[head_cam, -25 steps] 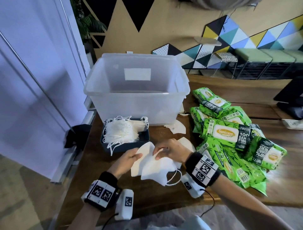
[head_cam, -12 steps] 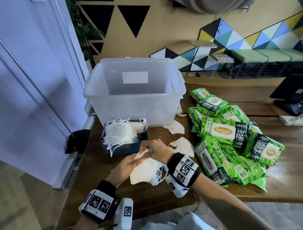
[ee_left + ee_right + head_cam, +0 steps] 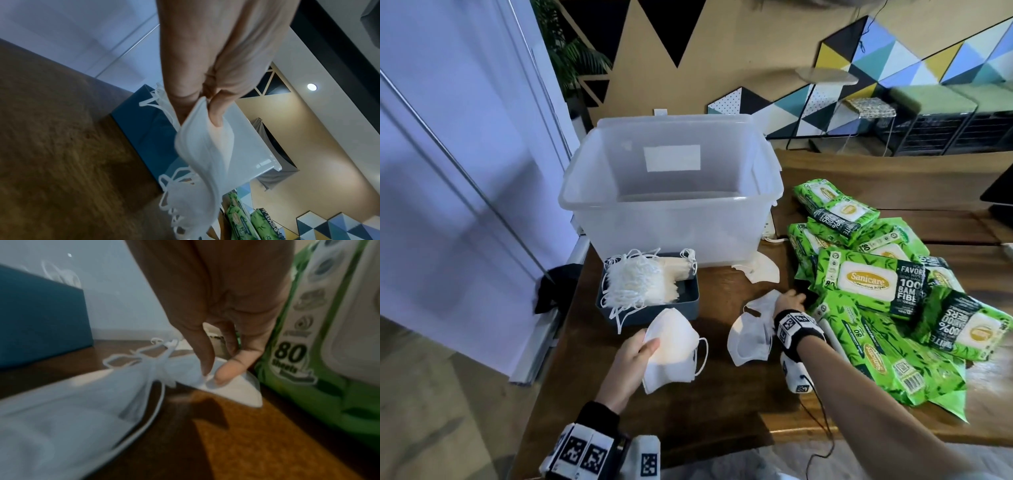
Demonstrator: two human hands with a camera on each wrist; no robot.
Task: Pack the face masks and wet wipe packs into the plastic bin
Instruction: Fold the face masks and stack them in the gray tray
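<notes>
My left hand [image 3: 637,346] holds a small stack of white face masks [image 3: 674,346] just above the table, in front of the dark blue tray; in the left wrist view thumb and fingers [image 3: 213,113] pinch the masks' edge [image 3: 205,154]. My right hand [image 3: 789,301] reaches to more white masks [image 3: 750,332] lying beside the green wet wipe packs [image 3: 876,291]. Its thumb and forefinger [image 3: 224,373] pinch the far mask [image 3: 236,389]. The clear plastic bin [image 3: 671,236] stands behind, nothing visible inside.
A dark blue tray [image 3: 650,315] of stacked masks sits in front of the bin. One loose mask [image 3: 760,270] lies at the bin's right corner. The wipe packs pile up on the wooden table's [image 3: 722,404] right side. A white wall panel runs along the left.
Both hands were together on one stack of masks. Now the left hand holds that stack alone, further left, and the right hand has moved right onto the masks by the wipe packs.
</notes>
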